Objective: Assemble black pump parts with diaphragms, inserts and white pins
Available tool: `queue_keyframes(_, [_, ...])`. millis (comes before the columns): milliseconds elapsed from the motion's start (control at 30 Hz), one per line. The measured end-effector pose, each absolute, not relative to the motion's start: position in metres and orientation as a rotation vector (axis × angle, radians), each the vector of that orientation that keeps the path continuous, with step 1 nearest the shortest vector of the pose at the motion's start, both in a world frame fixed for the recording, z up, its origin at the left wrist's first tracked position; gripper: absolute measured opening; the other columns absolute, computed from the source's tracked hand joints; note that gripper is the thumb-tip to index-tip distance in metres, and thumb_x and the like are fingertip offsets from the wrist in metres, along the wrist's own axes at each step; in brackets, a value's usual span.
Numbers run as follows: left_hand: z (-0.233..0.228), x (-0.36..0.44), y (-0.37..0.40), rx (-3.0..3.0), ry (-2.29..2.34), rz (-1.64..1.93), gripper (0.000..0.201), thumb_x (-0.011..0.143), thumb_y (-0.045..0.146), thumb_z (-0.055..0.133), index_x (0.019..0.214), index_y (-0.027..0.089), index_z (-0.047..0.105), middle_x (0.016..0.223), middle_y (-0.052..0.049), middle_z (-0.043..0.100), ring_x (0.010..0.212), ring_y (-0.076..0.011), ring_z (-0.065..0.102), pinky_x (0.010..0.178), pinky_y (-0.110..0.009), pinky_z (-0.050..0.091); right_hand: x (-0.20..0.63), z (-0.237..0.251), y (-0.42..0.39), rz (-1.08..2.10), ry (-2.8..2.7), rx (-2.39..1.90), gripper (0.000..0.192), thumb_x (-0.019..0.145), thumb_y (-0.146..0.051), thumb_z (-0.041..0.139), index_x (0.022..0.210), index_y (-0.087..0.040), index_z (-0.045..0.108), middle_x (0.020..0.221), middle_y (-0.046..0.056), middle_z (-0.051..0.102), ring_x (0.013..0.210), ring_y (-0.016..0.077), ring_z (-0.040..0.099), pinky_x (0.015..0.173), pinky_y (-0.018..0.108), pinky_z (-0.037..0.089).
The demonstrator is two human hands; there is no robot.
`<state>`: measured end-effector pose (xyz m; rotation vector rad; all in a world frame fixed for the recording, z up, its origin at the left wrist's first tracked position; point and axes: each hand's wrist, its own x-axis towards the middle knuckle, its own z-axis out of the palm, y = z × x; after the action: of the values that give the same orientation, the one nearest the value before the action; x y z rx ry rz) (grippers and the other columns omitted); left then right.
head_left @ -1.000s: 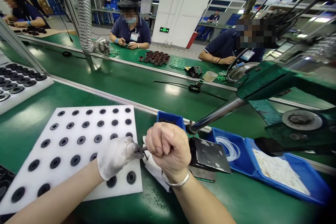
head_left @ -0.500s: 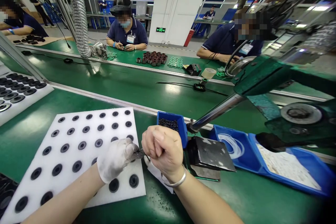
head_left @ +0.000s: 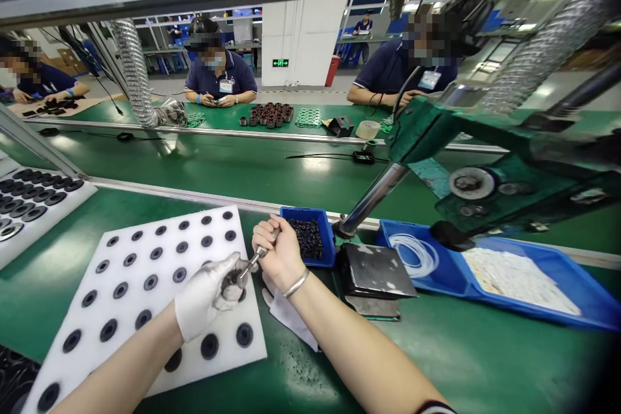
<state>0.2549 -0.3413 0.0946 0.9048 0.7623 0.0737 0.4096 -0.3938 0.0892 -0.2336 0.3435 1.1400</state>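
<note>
Here your white-gloved left hand (head_left: 202, 299) pinches a dark round part (head_left: 229, 278) over the white foam sheet (head_left: 126, 325), near its right edge, seemingly steadying it for the slim silver metal tool (head_left: 252, 262) your bare right hand (head_left: 280, 251) grips.

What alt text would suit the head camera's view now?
A gloved left hand holds a small dark part as the bare right hand points a metal tool at it. Black rings lie in rows on a white sheet; co-workers are across the green bench.
</note>
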Motion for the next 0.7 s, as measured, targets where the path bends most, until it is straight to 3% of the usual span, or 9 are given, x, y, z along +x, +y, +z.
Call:
queue_keyframes(133, [0.093,0.254,-0.339,0.716,0.694,0.081,0.025,0.071,0.016,0.082,0.088,0.01,0.066,0.075,-0.001,0.053,0.052,-0.0022,0.039,0.043,-0.014,0.017,0.413,0.1,-0.396,1.101,0.315,-0.205,0.031,0.084,-0.016,0.047,0.062,-0.022,0.026,0.053,-0.008,0.029,0.037,0.0048,0.025,0.03,0.015,0.019])
queue_keyframes(233, [0.089,0.254,-0.339,0.608,0.68,0.078,0.023,0.072,0.01,0.081,0.09,0.008,0.066,0.073,-0.001,0.054,0.05,-0.001,0.04,0.041,-0.011,0.017,0.415,0.109,-0.401,1.013,0.224,-0.236,0.034,0.085,-0.016,0.049,0.058,-0.021,0.028,0.051,-0.008,0.027,0.036,0.0055,0.023,0.029,0.017,0.017])
queue_keyframes(333, [0.086,0.255,-0.342,0.547,0.695,0.098,0.016,0.083,0.019,0.076,0.086,0.007,0.065,0.067,0.0,0.052,0.043,0.0014,0.031,0.038,-0.011,0.015,0.416,0.117,-0.406,0.922,0.134,-0.284,0.036,0.084,-0.016,0.051,0.054,-0.02,0.031,0.049,-0.007,0.031,0.036,0.0058,0.025,0.029,0.017,0.018])
queue_keyframes(400, [0.084,0.255,-0.345,0.561,0.712,0.118,0.026,0.088,0.031,0.072,0.082,0.008,0.064,0.064,0.002,0.05,0.041,0.0018,0.025,0.037,-0.012,0.015,0.416,0.122,-0.41,0.885,0.088,-0.307,0.037,0.084,-0.017,0.051,0.052,-0.019,0.033,0.049,-0.006,0.034,0.036,0.0056,0.025,0.029,0.017,0.017])
queue_keyframes(600, [0.077,0.255,-0.346,0.947,0.718,0.207,0.051,0.07,0.06,0.081,0.075,0.013,0.063,0.059,0.005,0.046,0.044,-0.0012,0.026,0.041,-0.017,0.018,0.411,0.131,-0.416,0.839,-0.048,-0.352,0.037,0.082,-0.021,0.056,0.049,-0.019,0.039,0.046,-0.006,0.038,0.033,0.0059,0.024,0.029,0.018,0.015])
queue_keyframes(700, [0.081,0.256,-0.344,1.333,0.701,0.252,0.05,0.071,0.06,0.079,0.068,0.013,0.063,0.058,0.003,0.046,0.048,-0.0056,0.034,0.045,-0.021,0.026,0.408,0.134,-0.417,0.846,-0.085,-0.359,0.037,0.079,-0.02,0.058,0.048,-0.019,0.039,0.045,-0.006,0.038,0.033,0.0058,0.024,0.029,0.019,0.014])
